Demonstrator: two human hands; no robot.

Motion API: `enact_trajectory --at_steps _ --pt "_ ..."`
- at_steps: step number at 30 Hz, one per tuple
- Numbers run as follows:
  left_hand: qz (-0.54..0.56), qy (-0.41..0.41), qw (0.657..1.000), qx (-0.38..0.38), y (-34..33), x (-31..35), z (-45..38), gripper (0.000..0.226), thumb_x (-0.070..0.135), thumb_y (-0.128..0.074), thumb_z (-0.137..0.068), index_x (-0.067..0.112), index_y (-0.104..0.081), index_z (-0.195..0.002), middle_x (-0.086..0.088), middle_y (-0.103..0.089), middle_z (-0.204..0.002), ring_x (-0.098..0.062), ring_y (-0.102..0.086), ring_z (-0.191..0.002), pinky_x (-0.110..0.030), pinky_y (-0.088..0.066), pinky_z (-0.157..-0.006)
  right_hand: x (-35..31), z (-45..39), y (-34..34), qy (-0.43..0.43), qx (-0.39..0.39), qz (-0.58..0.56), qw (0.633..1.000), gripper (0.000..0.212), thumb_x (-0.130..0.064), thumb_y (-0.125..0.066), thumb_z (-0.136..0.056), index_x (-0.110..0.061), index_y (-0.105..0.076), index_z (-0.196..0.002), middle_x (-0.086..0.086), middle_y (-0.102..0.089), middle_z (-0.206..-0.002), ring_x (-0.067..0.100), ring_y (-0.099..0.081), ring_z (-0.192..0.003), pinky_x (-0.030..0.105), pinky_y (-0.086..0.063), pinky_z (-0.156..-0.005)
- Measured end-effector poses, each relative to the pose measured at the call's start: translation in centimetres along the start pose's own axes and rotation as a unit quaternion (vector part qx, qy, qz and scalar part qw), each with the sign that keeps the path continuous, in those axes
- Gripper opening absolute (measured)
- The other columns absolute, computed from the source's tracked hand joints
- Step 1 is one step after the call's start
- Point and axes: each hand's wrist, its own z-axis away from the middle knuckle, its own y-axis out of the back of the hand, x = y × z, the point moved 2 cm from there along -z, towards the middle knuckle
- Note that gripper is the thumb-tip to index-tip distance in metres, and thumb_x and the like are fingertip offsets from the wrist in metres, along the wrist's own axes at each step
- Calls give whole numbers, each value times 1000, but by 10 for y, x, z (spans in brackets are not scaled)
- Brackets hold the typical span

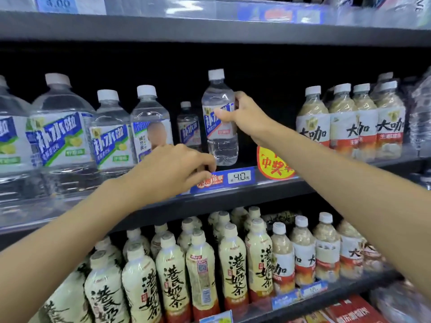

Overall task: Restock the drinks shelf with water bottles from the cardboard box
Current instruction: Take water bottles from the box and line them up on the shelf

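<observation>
Two bare forearms reach up and forward from the bottom corners of the view. Beneath them, on the lower shelf, stand packed rows of cream-coloured milk tea bottles with black brush lettering (200,273), and to their right paler bottles with white and red labels (303,255).

The left hand (172,173) hovers at the front edge of the middle dark grey metal shelf (245,194), its fingers curled loosely downward with thumb and forefinger close together just above the blue price strip (224,179); whether they pinch anything cannot be told. A white tag on that strip reads 4.0. Beside it hangs a round yellow and red promotional sticker (275,165).

Further in, the right hand (247,117) grips a clear plastic water bottle with a white cap and blue and white label (219,122), thumb across the label front and fingers wrapped round its right side. The bottle stands upright, its base just at or above the shelf surface in the open gap. Behind it, deeper in, a smaller-looking bottle of the same kind (189,127) stands alone.

To the left are large clear water bottles with blue and green labels (60,127). To the right, beige drink bottles with white caps (345,120) fill the shelf.
</observation>
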Motion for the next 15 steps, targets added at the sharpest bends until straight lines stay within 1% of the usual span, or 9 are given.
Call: enact_trajectory --at_steps 2,4,6,7,9,10,11,14,15 --pt "38 20 999 -10 -3 3 -5 12 39 -49 -97 38 -58 -104 20 -66 -83 -1 -62 -80 -30 -53 -65 7 -9 2 -37 -3 -10 999 44 -12 -67 -89 -6 -42 -125 6 -65 -111 17 -67 -96 36 -56 -88" --pt "79 33 996 -11 -6 8 -12 12 36 -52 -96 36 -61 -104 18 -67 -82 -1 -62 -77 -33 -54 -68 13 -15 3 -65 -17 -2 998 46 -10 -67 -89 -2 -42 -127 14 -65 -117 24 -67 -102 43 -55 -91" --pt "102 39 994 -10 -11 13 -16 12 33 -52 -96 35 -61 -104 15 -67 -84 -3 -62 -77 -35 -54 -69 18 -19 4 -81 -33 20 996 45 -8 -66 -90 0 -41 -127 16 -63 -120 26 -65 -106 43 -54 -92" --pt "108 43 993 -8 -14 15 -17 12 32 -52 -96 35 -61 -104 14 -68 -85 -3 -62 -77 -35 -54 -69 22 -22 5 -90 -36 33 995 42 -6 -65 -90 0 -41 -125 17 -61 -122 27 -64 -107 42 -54 -90" --pt "121 53 991 -6 -16 16 -17 10 30 -53 -96 34 -60 -103 13 -68 -87 -5 -62 -79 -35 -53 -69 28 -28 9 -107 -48 48 992 25 -3 -62 -92 -3 -45 -110 19 -60 -123 31 -62 -110 44 -54 -90" --pt "126 55 990 -6 -16 17 -17 9 30 -53 -96 33 -60 -101 13 -68 -87 -4 -61 -78 -34 -53 -69 32 -32 12 -118 -63 46 990 18 -2 -61 -92 -6 -47 -103 17 -61 -121 31 -62 -110 45 -53 -91" --pt "129 56 990 -9 -16 17 -18 8 29 -53 -96 33 -59 -100 13 -67 -86 -4 -61 -78 -33 -52 -68 35 -36 14 -133 -79 40 987 16 -3 -60 -93 -9 -47 -102 14 -62 -117 28 -62 -109 44 -52 -90" --pt "120 50 991 -26 -13 16 -23 7 30 -52 -96 33 -56 -93 15 -64 -78 -2 -59 -74 -31 -51 -65 44 -45 22 -164 -111 49 979 11 -6 -59 -94 -11 -50 -94 6 -62 -101 20 -60 -97 36 -50 -82" --pt "114 48 992 -31 -13 16 -26 8 30 -51 -96 32 -56 -90 15 -62 -76 -2 -58 -73 -31 -51 -65 47 -51 24 -171 -122 59 976 8 -7 -59 -94 -11 -52 -95 6 -64 -100 20 -60 -96 35 -50 -83"
